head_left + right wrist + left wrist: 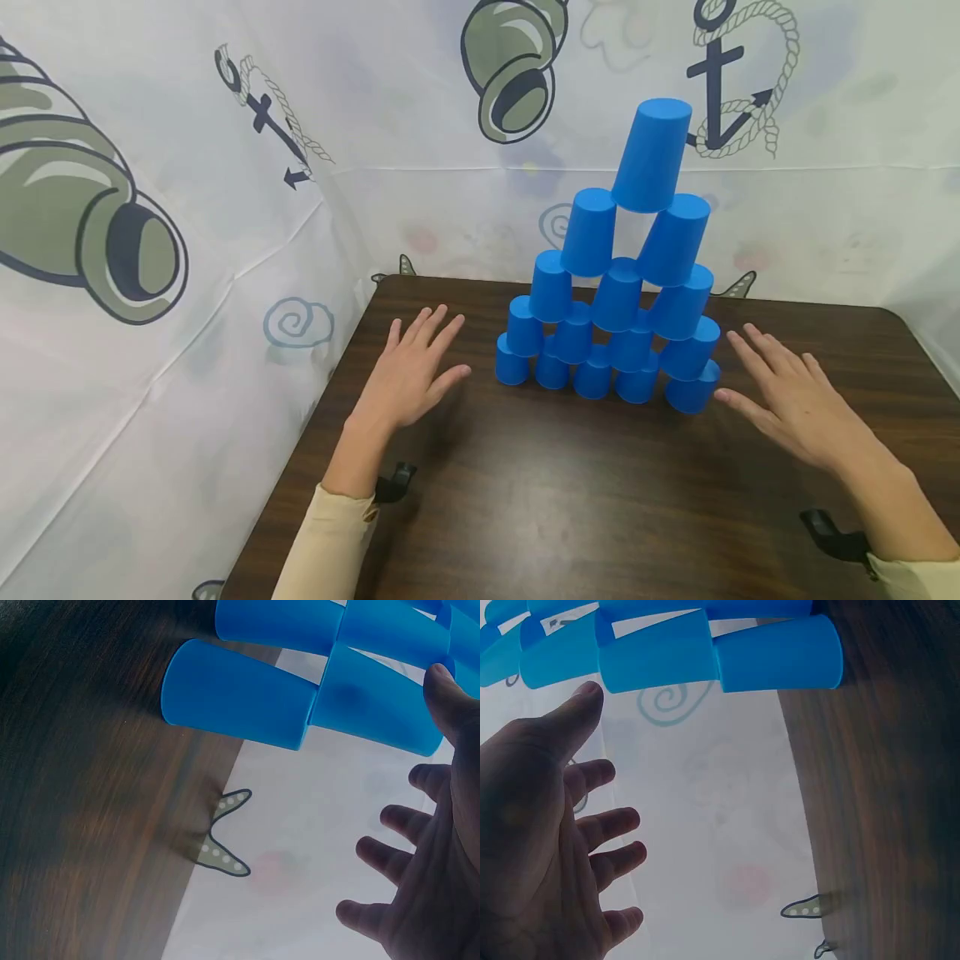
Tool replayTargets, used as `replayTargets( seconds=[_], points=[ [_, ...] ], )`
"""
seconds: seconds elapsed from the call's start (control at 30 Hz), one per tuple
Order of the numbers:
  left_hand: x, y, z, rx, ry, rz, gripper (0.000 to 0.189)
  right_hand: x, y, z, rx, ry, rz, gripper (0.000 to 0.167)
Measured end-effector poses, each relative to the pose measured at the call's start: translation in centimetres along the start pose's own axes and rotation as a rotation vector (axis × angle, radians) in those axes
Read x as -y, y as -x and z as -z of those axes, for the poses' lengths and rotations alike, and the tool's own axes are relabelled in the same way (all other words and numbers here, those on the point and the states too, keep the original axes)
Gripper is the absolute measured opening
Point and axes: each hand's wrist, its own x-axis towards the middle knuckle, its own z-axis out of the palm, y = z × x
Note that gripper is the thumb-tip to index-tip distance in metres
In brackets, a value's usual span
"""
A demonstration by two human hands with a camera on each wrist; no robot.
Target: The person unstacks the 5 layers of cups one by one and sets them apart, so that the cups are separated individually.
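Blue cups (618,296), all upside down, form a pyramid with several rows. Its narrow top is one single cup (652,158). To the left of the stack my left hand (408,367) hovers over the table, fingers spread and holding nothing. My right hand (795,400) is at the other side, fingers extended, close to the lower right cups (692,350); it grips nothing. In the left wrist view the thumb of the left hand (540,825) points toward the cups at that edge. The right wrist view shows the right hand (442,847) beside a bottom cup (240,694); contact is unclear.
A dark brown wooden table (540,500) carries the pyramid near its far edge. White cloth (420,217) printed with anchors, shells and spirals hangs behind and at the left. Black straps (832,537) sit at both wrists.
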Motion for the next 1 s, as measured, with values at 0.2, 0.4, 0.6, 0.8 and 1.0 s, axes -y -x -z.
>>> replayTargets(
  seconds=[0.2,0.4,0.6,0.8,1.0],
  points=[
    [0.0,-0.6,1.1,-0.082,0.108,-0.032,0.071,-0.3,-0.3,-0.2,0.001,-0.059,0.01,0.089],
    [-0.9,-2.8,4.3,-0.276,0.277,-0.096,0.064,-1.1,-0.8,-1.8,0.086,-0.206,-0.075,0.097],
    [-3.3,-6.3,9.3,-0.382,0.475,-0.143,0.057,-2.0,-1.2,-5.2,0.109,-0.397,-0.146,0.101],
    [-6.7,-10.3,12.3,-0.373,0.554,-0.207,0.056,-2.9,-1.5,-7.4,0.121,-0.461,-0.223,0.101],
    [-9.7,-14.1,13.4,-0.314,0.598,-0.245,0.062,-3.1,-1.6,-8.8,0.093,-0.451,-0.274,0.099]
  ],
)
